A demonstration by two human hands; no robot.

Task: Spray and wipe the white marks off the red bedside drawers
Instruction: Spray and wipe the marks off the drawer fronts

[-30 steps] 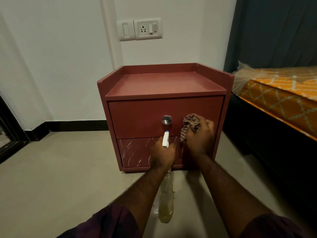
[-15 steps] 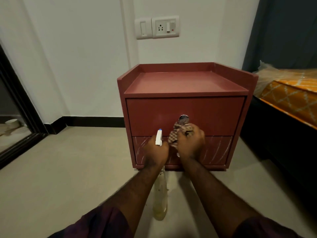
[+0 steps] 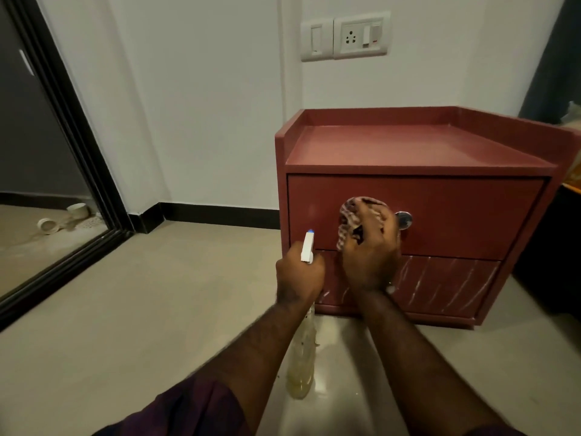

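The red bedside drawers (image 3: 418, 152) stand against the white wall at the right. The top drawer (image 3: 471, 215) looks plain red, with a round metal knob (image 3: 404, 220). White streaks cover the bottom drawer (image 3: 440, 284). My right hand (image 3: 369, 256) presses a checked cloth (image 3: 349, 220) against the top drawer, just left of the knob. My left hand (image 3: 300, 275) grips a clear spray bottle (image 3: 301, 357) with a white nozzle (image 3: 307, 247), held low in front of the unit's left corner.
A black-framed mirror (image 3: 47, 171) leans along the left wall and reflects small white objects on the floor. A switch and socket plate (image 3: 345, 36) sits on the wall above the unit. A dark bed edge (image 3: 566, 247) is at the far right. The floor is beige tile.
My right hand with the cloth slid leftward across the top drawer, from right of the knob to left of it. The view swung left, so the unit now sits at the right.
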